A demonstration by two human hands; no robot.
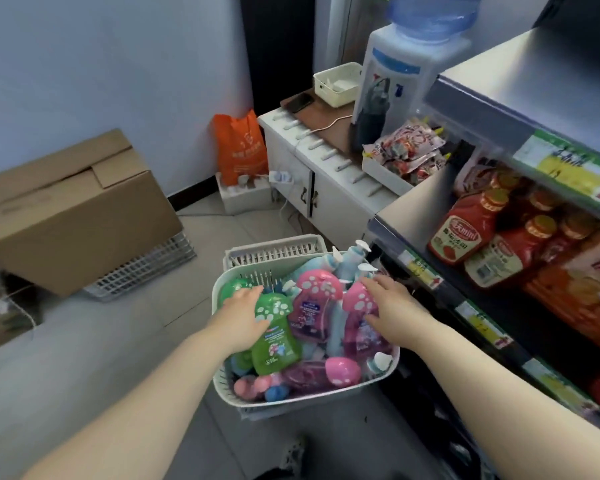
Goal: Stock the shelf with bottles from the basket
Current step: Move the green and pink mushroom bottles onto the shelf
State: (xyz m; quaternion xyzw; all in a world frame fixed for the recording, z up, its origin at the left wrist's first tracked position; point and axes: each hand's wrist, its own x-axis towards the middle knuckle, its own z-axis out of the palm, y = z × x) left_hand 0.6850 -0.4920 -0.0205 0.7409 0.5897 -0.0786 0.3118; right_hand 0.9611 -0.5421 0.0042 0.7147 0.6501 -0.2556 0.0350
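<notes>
A pale basket (222, 382) on the floor is full of mushroom-capped bottles lying in a heap. My left hand (245, 315) rests on the left side of a green bottle (274, 336), fingers spread against it. My right hand (394, 306) lies over a pink-capped purple bottle (357, 317), fingers apart, thumb beside it. Another pink bottle (312, 303) lies between my hands, and blue pump bottles (352, 261) stand at the far edge. The shelf (426, 268) runs along the right, next to the basket.
Red ketchup bottles (465, 230) and snack packs fill the shelf. A second basket (274, 249) sits behind the first. A cardboard box (70, 209) on a wire crate stands at left; a white cabinet (312, 168) with a water dispenser (402, 64) stands behind.
</notes>
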